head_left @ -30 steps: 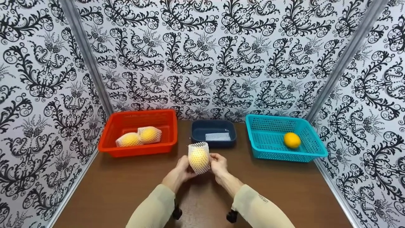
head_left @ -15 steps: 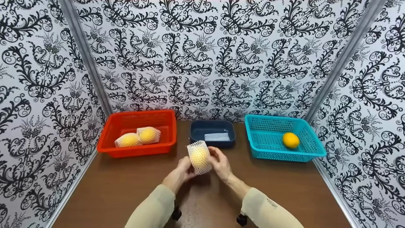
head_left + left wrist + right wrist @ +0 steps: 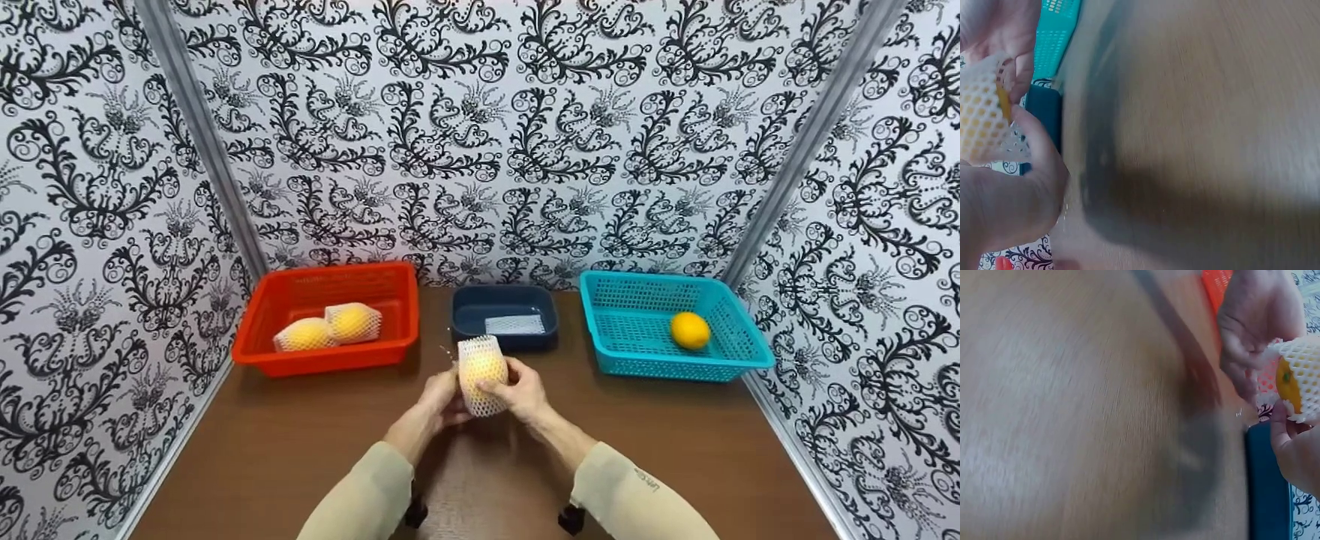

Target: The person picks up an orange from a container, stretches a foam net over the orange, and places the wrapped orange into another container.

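A yellow-orange fruit in a white foam net sleeve [image 3: 480, 367] is held up over the table between both hands. My right hand [image 3: 526, 394] grips it from the right, thumb across its front. On the other side, my left hand [image 3: 435, 401] holds the sleeve, thumb at its left edge and some fingers hidden behind. In the right wrist view the fruit's bare end [image 3: 1287, 385] shows a small green stem spot at the sleeve's opening, and right fingertips [image 3: 1279, 410] pinch the net's edge. From the left wrist, the left hand [image 3: 1016, 197] is seen around the net.
At the back left stands a red basket [image 3: 322, 366] with two sleeved fruits [image 3: 352, 322]. A navy tray [image 3: 506, 342] behind the hands holds a flat white net sleeve [image 3: 515, 324]. A teal basket [image 3: 675, 369] at right contains one bare fruit [image 3: 689, 331]. Patterned walls enclose the brown table.
The right hand has shifted its grip, bringing its thumb over the front of the sleeved fruit. The fruit has moved slightly right and stands more upright. Baskets and tray are unchanged.
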The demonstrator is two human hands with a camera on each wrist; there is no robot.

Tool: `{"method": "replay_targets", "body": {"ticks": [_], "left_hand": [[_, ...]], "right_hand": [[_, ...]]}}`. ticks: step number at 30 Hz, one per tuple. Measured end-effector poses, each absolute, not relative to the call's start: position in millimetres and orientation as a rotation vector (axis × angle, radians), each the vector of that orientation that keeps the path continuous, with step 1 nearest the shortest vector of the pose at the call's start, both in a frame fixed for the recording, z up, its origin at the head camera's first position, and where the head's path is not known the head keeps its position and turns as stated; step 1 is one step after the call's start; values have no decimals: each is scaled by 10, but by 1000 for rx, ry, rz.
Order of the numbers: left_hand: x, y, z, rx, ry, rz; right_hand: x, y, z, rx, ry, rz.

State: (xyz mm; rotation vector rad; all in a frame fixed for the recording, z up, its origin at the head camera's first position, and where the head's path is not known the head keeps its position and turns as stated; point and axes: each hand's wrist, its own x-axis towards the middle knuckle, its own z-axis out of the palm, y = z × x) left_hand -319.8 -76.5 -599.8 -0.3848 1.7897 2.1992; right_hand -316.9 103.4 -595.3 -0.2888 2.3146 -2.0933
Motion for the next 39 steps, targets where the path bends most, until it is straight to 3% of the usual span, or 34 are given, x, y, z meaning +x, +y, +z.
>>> {"method": "replay_targets", "body": {"ticks": [14,29,39], "left_hand": [[-3157,-717,-5878,117,1777,2364],[-2960,-446,-5619,-19,2261,2287],[-2976,-505,-5687,30,2282,2261]], "right_hand": [[-3195,1186,-5960,-113,1761,-2388],[-3249,1288,-5954,-347,1457,-2288],[-3177,1262,-5968,-48,1743,-2309]]}}
